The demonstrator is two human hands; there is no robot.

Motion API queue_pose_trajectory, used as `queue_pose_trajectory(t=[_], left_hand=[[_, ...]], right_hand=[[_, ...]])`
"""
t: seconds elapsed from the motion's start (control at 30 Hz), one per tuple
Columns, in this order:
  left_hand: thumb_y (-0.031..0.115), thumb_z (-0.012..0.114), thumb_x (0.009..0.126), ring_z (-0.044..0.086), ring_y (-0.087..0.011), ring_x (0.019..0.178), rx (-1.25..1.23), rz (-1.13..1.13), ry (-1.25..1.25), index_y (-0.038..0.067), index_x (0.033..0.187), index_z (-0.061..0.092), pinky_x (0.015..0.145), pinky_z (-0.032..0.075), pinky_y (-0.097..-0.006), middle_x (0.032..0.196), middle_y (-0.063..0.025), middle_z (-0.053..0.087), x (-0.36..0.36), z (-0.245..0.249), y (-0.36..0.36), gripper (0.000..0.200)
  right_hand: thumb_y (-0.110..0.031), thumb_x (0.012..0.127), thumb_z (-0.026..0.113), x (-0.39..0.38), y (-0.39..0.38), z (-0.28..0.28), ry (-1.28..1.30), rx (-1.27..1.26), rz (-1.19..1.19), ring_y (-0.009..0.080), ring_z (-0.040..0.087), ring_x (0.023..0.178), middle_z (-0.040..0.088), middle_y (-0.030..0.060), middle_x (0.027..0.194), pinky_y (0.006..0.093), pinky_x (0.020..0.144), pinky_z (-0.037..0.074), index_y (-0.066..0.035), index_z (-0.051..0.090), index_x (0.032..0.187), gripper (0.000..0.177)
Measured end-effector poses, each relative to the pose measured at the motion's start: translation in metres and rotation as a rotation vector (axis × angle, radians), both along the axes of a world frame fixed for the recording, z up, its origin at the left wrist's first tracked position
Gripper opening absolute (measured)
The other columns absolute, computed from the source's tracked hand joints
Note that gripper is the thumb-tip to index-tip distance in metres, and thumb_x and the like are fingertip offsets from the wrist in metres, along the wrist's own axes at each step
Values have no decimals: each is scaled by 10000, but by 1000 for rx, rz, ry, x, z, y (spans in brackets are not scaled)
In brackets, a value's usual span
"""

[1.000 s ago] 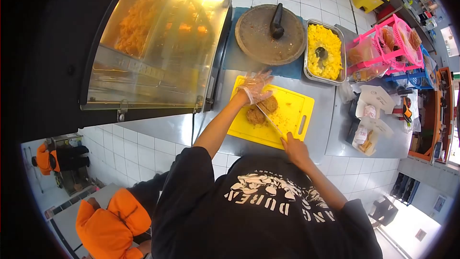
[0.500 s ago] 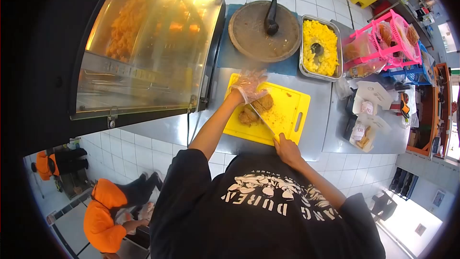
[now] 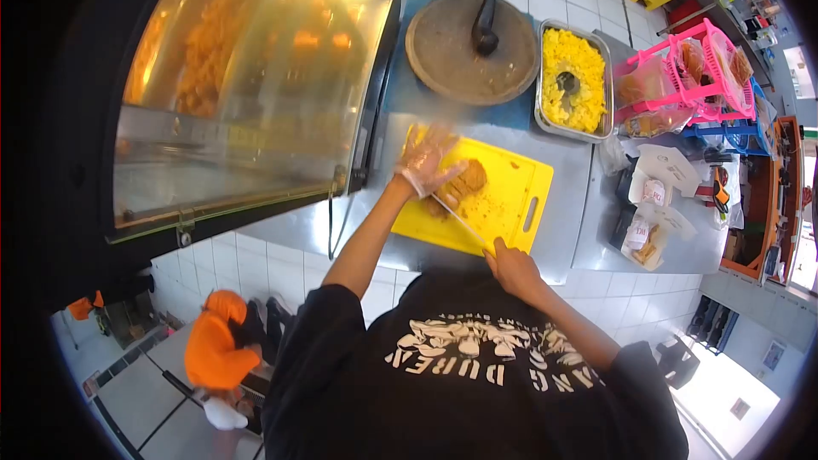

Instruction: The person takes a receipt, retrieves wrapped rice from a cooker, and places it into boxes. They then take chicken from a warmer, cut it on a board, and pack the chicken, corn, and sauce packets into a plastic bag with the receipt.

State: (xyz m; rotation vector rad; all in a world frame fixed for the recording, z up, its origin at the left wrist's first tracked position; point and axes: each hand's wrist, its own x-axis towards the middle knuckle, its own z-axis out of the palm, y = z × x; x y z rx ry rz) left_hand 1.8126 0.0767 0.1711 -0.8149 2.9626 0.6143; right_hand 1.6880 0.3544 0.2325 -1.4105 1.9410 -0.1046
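Note:
A yellow cutting board (image 3: 511, 196) lies on the metal counter with browned pieces of food (image 3: 470, 177) and scattered crumbs on it. My left hand (image 3: 428, 162), in a clear plastic glove, is spread over the board's left part, beside the pieces and partly over them. The fingers are apart, somewhat blurred. My right hand (image 3: 514, 267), ungloved, is wrapped round the handle of a knife (image 3: 461, 221) at the board's near edge. The blade points up and left to the food, its tip close to my left palm.
Behind the board are a round stone mortar (image 3: 460, 68) with a black pestle (image 3: 484, 30) and a metal tray of yellow food (image 3: 554, 124). A lit glass cabinet (image 3: 239, 145) stands left. Open boxes (image 3: 660, 169) and a pink rack (image 3: 711, 85) are right. A person in orange (image 3: 217, 349) is lower left.
My left hand has shifted slightly left and towards me, with fingers more spread. The knife lies a little further left at its tip. The person in orange has changed posture.

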Motion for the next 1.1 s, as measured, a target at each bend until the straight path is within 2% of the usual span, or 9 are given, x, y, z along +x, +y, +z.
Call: queue_pose_trajectory(t=[0.17, 0.3, 0.4, 0.5, 0.53, 0.67, 0.8, 0.9, 1.1], left_hand=[[665, 322, 966, 153, -290, 1521, -23, 43, -8, 182, 1484, 452, 1221, -13, -534, 1617, -84, 278, -2, -10, 10, 720], [615, 361, 983, 149, -261, 1523, -12, -8, -61, 179, 1475, 459, 1214, -13, -563, 1618, -80, 276, -8, 3, 4, 666], [555, 403, 992, 241, -278, 1496, 212, -35, 107, 155, 1429, 512, 1225, 59, -536, 1578, -97, 357, -25, 15, -7, 602], [505, 418, 999, 356, -302, 1438, 335, -125, 93, 120, 1375, 562, 1223, 168, -471, 1501, -124, 467, -54, 30, -17, 557], [478, 439, 993, 433, -322, 1381, 363, -129, 60, 89, 1335, 590, 1198, 251, -411, 1432, -148, 536, -59, 29, -16, 539], [425, 500, 972, 505, -334, 1307, 308, -152, 168, 52, 1253, 641, 1154, 320, -417, 1371, -170, 582, -68, -7, -18, 487], [422, 526, 954, 557, -341, 1236, 293, -102, 148, 51, 1227, 654, 1113, 369, -430, 1326, -171, 612, -70, 5, -16, 478], [431, 537, 943, 571, -340, 1214, 337, -56, 160, 67, 1215, 662, 1091, 388, -438, 1297, -164, 631, -68, 7, -17, 472], [444, 556, 924, 519, -318, 1270, 297, -62, 136, 104, 1193, 671, 1118, 333, -463, 1336, -133, 598, -68, -10, -18, 449]], right_hand=[[-382, 1005, 509, 11, 17, -34, 11, 41, -48, 468, 639, 672, 640, 262, 701, 565, 610, 498, -32, 476, 1032, 352], [-394, 1003, 510, -6, 1, 11, -8, 51, -52, 458, 643, 702, 648, 268, 731, 572, 640, 493, -52, 513, 1036, 344], [-411, 999, 514, -33, -8, 61, 45, 40, -53, 454, 636, 707, 641, 253, 723, 561, 639, 486, -50, 537, 1019, 362], [-429, 1000, 510, -52, -13, 66, 113, 76, -49, 441, 632, 713, 641, 237, 751, 546, 634, 486, -46, 544, 1062, 390], [-432, 1002, 505, -55, -14, 62, 134, 70, -46, 439, 636, 720, 644, 240, 765, 544, 638, 488, -46, 543, 1073, 394], [-438, 1017, 474, -63, -21, 47, 167, 141, -27, 429, 644, 728, 657, 240, 796, 531, 646, 501, -50, 535, 1090, 400], [-447, 1016, 469, -64, -27, 57, 148, 165, -10, 446, 637, 715, 644, 251, 759, 544, 642, 488, -41, 513, 1163, 435], [-433, 1016, 477, -75, -37, 68, 171, 181, 6, 449, 635, 705, 645, 244, 741, 546, 636, 490, -39, 509, 1144, 416], [-385, 1011, 500, -74, -33, 37, 133, 224, -7, 461, 637, 702, 652, 250, 734, 557, 638, 490, -41, 509, 1125, 363]])
